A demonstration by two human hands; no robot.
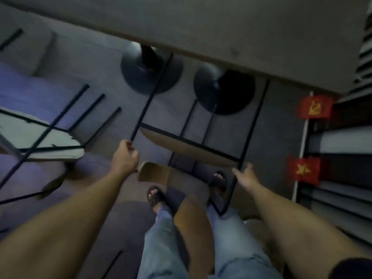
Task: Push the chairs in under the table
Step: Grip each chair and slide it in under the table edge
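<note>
A chair with a thin black metal frame [246, 125] and a tan wooden seat [181, 147] stands right in front of me, its front reaching under the grey table [201, 27]. My left hand [124, 157] is closed around the frame's left bar, beside the tan backrest [153, 174]. My right hand [246, 177] lies against the frame's right bar with fingers spread, not wrapped around it. A second chair with a pale seat [40, 137] and black legs stands tilted at the left, away from the table.
Two round black pedestal bases [141, 77] [231, 93] sit on the floor under the table edge. Two small red flags [315, 107] on a white pole and dark slatted shelving [342, 158] line the right side. My sandalled feet [155, 196] are just behind the chair.
</note>
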